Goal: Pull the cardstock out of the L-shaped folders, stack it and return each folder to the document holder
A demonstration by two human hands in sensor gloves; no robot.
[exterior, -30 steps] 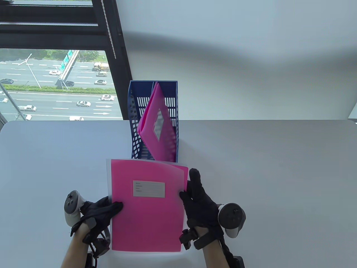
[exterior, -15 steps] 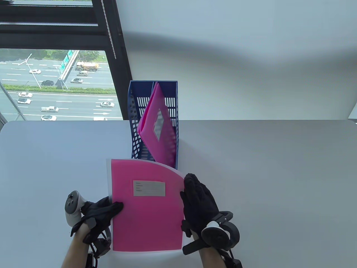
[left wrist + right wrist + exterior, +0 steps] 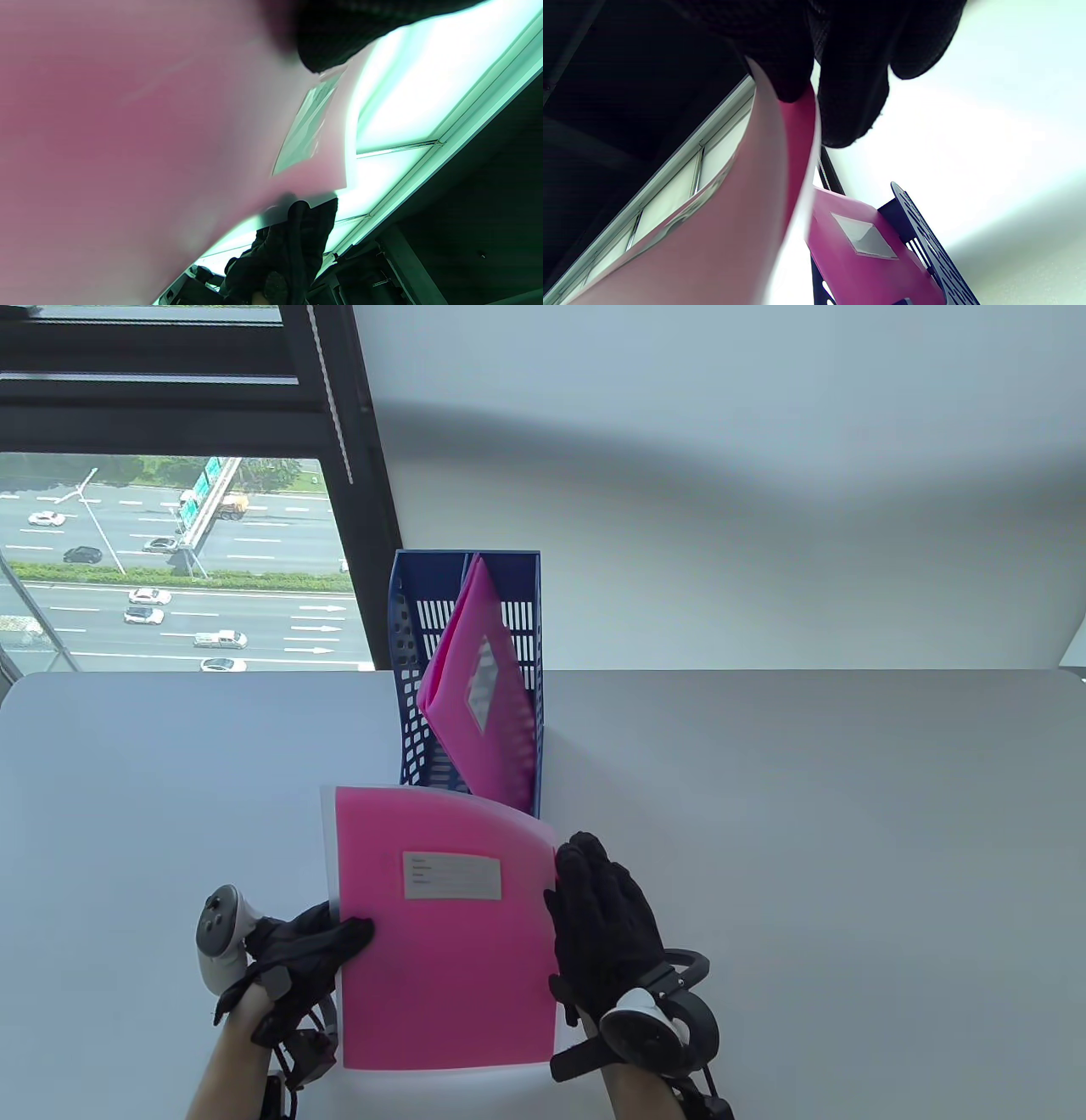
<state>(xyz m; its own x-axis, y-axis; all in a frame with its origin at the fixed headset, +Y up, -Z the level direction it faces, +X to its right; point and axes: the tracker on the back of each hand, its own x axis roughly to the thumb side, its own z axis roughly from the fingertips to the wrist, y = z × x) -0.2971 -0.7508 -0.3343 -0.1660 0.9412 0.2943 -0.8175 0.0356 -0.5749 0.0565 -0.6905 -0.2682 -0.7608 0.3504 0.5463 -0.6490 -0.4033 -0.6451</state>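
A pink L-shaped folder (image 3: 441, 933) with a grey label is held over the table's near edge. White cardstock (image 3: 328, 848) peeks out along its left and bottom edges. My left hand (image 3: 344, 937) pinches the folder's left edge, thumb on top. My right hand (image 3: 567, 891), palm down, grips the right edge, and the cover's upper right corner curls up there. In the right wrist view my fingers (image 3: 848, 84) pinch the bent cover (image 3: 734, 220). In the left wrist view the folder (image 3: 127, 127) fills the frame. A second pink folder (image 3: 484, 687) leans in the blue document holder (image 3: 411, 645).
The holder stands at the table's far edge, just beyond the held folder, against a white wall. A window lies to the far left. Bare white tabletop (image 3: 806, 831) spreads right and left of my hands.
My right hand has rolled palm down and closed over the folder's right edge. The cover's upper right corner has curled up. My left hand has kept its hold.
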